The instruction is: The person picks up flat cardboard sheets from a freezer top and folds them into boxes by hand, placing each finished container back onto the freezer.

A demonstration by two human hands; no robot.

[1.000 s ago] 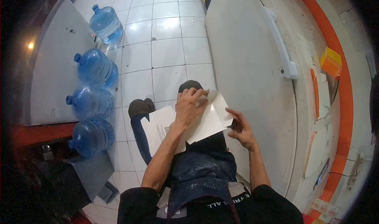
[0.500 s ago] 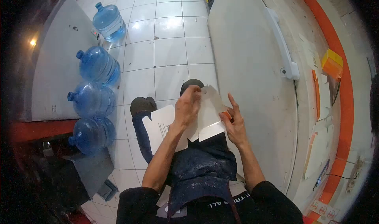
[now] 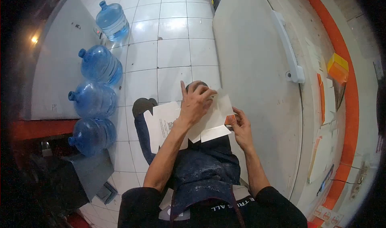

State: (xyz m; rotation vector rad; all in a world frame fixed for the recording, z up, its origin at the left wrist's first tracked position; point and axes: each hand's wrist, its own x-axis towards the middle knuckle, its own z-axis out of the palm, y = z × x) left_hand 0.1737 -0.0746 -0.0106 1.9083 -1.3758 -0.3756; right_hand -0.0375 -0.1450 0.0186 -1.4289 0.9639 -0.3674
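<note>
A partly folded cardboard box [image 3: 161,121] lies across my lap, its white side up, with small printed text and a QR code on the left panel. My left hand [image 3: 196,103] rests over its middle, fingers apart and bent, fingertips by a small slot near the far edge. At the right edge, my right hand [image 3: 241,128] pinches an orange flap of the box between thumb and fingers. A narrow white flap sticks out toward me. My left palm is turned down and hides part of the cardboard.
Several blue water jugs [image 3: 94,99] line the left beside a grey-white cabinet [image 3: 56,75]. At right is a large white chest lid [image 3: 257,75] with a handle [image 3: 290,51]. More flat cardboard [image 3: 329,99] and a yellow-orange box [image 3: 337,67] lie further right. White tiles [image 3: 173,51] cover the floor.
My left hand has spread its fingers and shifted slightly right over the box. My right hand has moved a little lower and closed on the orange flap. The box has tilted slightly.
</note>
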